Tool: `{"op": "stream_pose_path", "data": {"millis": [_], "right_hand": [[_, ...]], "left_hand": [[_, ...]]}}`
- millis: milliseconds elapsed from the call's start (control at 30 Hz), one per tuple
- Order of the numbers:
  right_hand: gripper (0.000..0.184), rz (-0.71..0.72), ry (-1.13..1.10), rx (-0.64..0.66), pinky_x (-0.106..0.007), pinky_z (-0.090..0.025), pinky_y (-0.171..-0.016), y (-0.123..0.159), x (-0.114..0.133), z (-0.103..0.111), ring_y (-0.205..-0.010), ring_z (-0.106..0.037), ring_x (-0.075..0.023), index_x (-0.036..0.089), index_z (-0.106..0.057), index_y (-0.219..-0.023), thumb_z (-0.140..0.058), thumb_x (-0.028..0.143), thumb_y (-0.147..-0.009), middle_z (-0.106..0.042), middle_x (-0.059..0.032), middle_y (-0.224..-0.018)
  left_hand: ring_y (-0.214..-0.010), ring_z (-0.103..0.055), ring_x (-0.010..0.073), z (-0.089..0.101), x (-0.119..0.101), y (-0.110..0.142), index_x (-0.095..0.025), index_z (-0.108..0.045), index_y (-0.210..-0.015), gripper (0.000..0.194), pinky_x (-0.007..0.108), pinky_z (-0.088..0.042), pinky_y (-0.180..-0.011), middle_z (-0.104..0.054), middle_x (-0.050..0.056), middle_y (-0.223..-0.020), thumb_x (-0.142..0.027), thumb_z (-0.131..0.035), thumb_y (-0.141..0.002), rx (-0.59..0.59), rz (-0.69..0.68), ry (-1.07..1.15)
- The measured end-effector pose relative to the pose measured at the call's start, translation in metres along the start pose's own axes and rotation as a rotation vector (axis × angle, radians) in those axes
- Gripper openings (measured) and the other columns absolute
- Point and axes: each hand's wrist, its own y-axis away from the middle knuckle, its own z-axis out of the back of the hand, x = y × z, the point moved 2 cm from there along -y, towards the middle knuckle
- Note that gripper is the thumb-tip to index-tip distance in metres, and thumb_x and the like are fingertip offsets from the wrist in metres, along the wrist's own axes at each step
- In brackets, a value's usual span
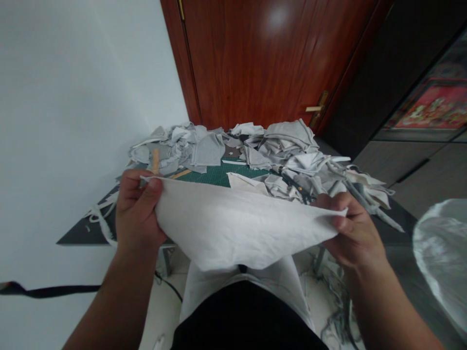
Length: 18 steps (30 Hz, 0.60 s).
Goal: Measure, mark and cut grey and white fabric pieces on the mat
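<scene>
A white fabric piece [233, 226] is stretched between both hands over my lap, sagging in the middle. My left hand [136, 209] pinches its left corner, thumb on top. My right hand [350, 228] grips the right corner, fingers curled around the edge. Behind the fabric stands a table with a green cutting mat [215, 173]. Heaps of grey and white fabric scraps [280, 150] cover the back and right of the table.
A wooden stick [156, 160] lies among scraps at the table's left. A red-brown door [262, 58] with a brass handle [315, 108] stands behind. White wall left, a translucent plastic bag [443, 253] right, scraps on the floor [335, 291].
</scene>
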Motion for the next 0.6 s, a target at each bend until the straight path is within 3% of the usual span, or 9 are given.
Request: {"op": "stream_pose_path", "data": {"millis": [233,400,600], "right_hand": [[0.015,0.053,0.043,0.018,-0.025,-0.045,-0.052,0.002,0.002,0.011,-0.063,-0.054,-0.0141,0.031,-0.075,-0.077,-0.087,0.038,-0.075,-0.052,0.0020,-0.067],[0.014,0.038,0.113,-0.122,-0.025,-0.048,-0.052,0.005,0.004,0.023,-0.063,-0.062,-0.0139,0.031,-0.080,-0.080,-0.088,0.040,-0.073,-0.069,-0.0001,-0.078],[0.020,0.024,0.144,-0.272,-0.026,-0.051,-0.056,0.005,0.008,0.028,-0.064,-0.064,-0.0144,0.027,-0.079,-0.076,-0.091,0.040,-0.067,-0.071,-0.0003,-0.076]], "left_hand": [[-0.048,-0.054,0.0106,-0.002,-0.007,0.001,-0.018,-0.062,-0.076,0.029,0.020,-0.044,-0.041,-0.068,-0.002,-0.067,-0.016,-0.086,-0.058,-0.069,-0.007,-0.037],[-0.048,-0.054,0.0108,0.001,-0.001,0.003,-0.016,-0.072,-0.080,0.024,0.019,-0.044,-0.042,-0.065,-0.001,-0.059,-0.016,-0.084,-0.059,-0.082,0.146,-0.068],[-0.044,-0.054,0.0096,0.003,0.004,0.006,-0.016,-0.068,-0.071,0.031,0.018,-0.045,-0.039,-0.066,-0.003,-0.057,-0.017,-0.092,-0.051,-0.056,0.246,-0.060]]}}
